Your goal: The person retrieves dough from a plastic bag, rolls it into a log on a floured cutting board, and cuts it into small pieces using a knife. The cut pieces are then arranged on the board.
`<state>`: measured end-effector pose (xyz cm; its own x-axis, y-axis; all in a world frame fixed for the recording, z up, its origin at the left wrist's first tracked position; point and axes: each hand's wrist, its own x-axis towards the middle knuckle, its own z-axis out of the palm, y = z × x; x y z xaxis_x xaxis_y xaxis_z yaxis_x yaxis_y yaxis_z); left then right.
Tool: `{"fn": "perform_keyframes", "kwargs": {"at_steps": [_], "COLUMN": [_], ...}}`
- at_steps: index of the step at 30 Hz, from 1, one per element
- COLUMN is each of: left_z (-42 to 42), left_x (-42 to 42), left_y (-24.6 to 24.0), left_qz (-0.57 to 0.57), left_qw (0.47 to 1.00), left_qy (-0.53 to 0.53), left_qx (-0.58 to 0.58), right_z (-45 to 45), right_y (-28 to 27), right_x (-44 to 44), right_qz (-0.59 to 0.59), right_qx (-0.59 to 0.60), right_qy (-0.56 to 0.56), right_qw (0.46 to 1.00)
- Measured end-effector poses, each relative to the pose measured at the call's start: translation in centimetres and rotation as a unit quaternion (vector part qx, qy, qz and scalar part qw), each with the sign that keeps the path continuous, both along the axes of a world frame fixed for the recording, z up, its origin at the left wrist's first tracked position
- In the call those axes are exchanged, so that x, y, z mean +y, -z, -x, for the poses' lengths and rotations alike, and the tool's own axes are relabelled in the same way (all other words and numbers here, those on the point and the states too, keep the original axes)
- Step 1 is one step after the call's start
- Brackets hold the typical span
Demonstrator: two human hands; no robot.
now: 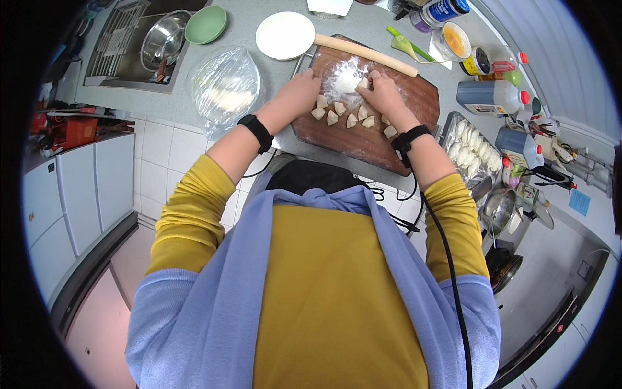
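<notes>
A dark wooden cutting board lies before me with a heap of white flour on its far half. My right hand pinches a small piece of dough at the flour's right side. Over the board's left edge is my left hand, its fingers curled down; what is under them is hidden. Several cut dough pieces are scattered below the flour, and one more piece sits by my right wrist. A wooden rolling pin rests across the board's far side.
A white plate touches the pin's left end. Left of the board stands a bowl under plastic wrap, with a green bowl and a sink beyond. At right are a tray of shaped dumplings, bottles and a scallion.
</notes>
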<state>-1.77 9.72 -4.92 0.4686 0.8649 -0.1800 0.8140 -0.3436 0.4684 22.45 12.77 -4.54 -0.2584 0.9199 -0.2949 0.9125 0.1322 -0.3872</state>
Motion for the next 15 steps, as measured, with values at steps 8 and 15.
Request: {"fn": "perform_keyframes", "kwargs": {"at_steps": [8, 15], "left_z": [-1.1, -2.3], "left_x": [2.4, 4.8], "left_y": [1.2, 1.2], "left_qz": [0.084, 0.132], "left_qw": [0.996, 0.978], "left_qy": [0.026, 0.115], "left_qx": [0.029, 0.113], "right_z": [0.0, -0.4], "right_y": [0.3, 0.8], "right_x": [-0.6, -0.8], "right_qz": [-0.063, -0.076], "right_qx": [0.017, 0.011], "right_qy": [-0.013, 0.013], "right_qw": [0.998, 0.997]}}
